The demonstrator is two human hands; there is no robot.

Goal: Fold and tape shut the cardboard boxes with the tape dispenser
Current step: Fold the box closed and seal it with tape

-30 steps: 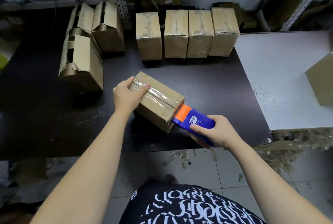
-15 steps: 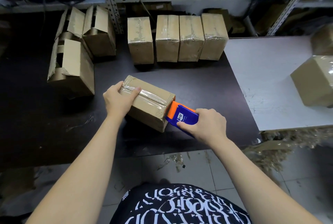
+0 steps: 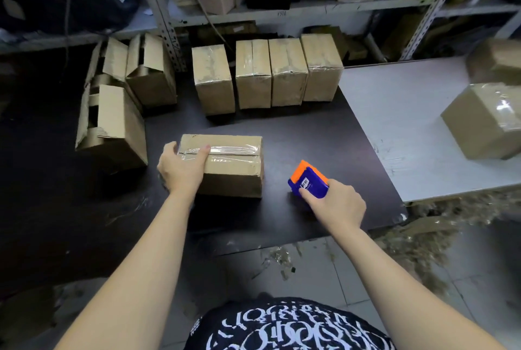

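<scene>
A closed cardboard box (image 3: 234, 166) lies on the black table (image 3: 324, 130), with a strip of clear tape along its top seam. My left hand (image 3: 181, 166) grips the box's left end, thumb on the taped top. The blue tape dispenser with an orange head (image 3: 308, 179) stands on the table to the right of the box, apart from it. My right hand (image 3: 337, 204) holds the dispenser from behind.
Several taped boxes (image 3: 267, 73) stand in a row at the back of the table. Open, untaped boxes (image 3: 118, 101) lie at the back left. A white table (image 3: 408, 113) on the right carries more taped boxes (image 3: 485, 121). Metal shelving stands behind.
The dispenser has come off the box's end and moved right onto the table. The box has turned from a slant to lie square across the table under my left hand.
</scene>
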